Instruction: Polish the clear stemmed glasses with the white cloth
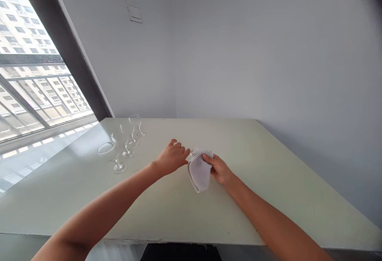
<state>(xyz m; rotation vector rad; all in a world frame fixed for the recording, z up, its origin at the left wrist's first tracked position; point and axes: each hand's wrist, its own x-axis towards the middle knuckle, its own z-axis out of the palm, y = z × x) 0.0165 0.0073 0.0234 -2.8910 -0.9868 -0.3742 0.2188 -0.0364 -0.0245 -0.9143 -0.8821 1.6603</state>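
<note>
A folded light-grey cloth [200, 172] is gripped by my right hand [220, 168], with the thumb on top and the fingers behind it. A small bit of a clear glass [191, 154] shows at the cloth's upper left edge; the cloth hides most of it. My left hand [173, 157], back up and fingers curled, pinches this glass at its exposed part. Thumb and contact point are partly hidden. Both hands are over the middle of the table. Left of them, several clear stemmed glasses stand upright in a row, the nearest glass [119, 168] largest in view.
The pale green table [253, 209] has its front edge just before me. Grey walls [238, 54] meet behind it, with a light switch [135, 13] on the left wall. A large window [36, 74] with a railing outside is at the left.
</note>
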